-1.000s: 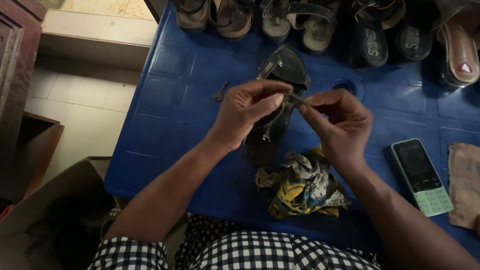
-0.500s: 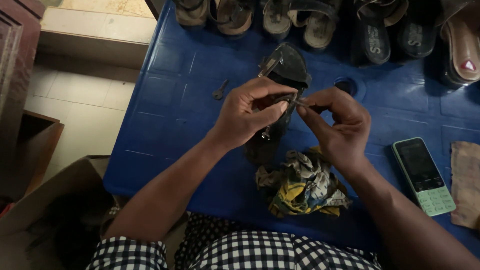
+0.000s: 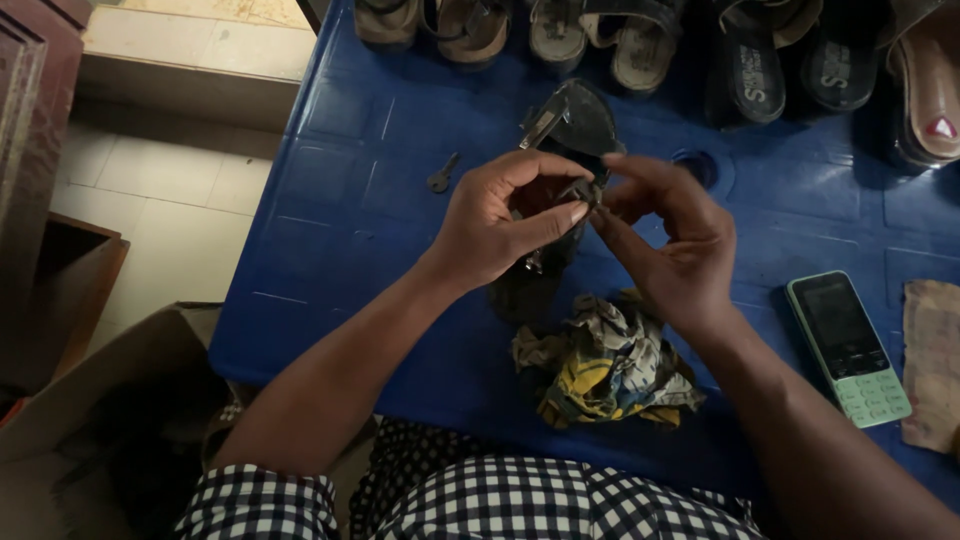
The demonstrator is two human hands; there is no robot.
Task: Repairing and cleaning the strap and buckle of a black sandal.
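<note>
I see my left hand (image 3: 500,225) and right hand (image 3: 670,250) meeting above the blue surface (image 3: 340,200), over a dark sandal (image 3: 575,125) that lies on it with its toe toward the row of footwear (image 3: 640,40) at the far edge; both hands are pinched together on a small dark piece (image 3: 582,190), which looks like a strap end or buckle, though it is too small to tell; I judge it light and rather stiff, easily dropped, best held by thumb and forefinger close to its end; the sandal itself should be flexible and not fragile, best gripped at the sole's edge; a crumpled rag (image 3: 605,365) lies just below the hands, a green phone (image 3: 848,345) to the right, a key (image 3: 441,173) to the left.
</note>
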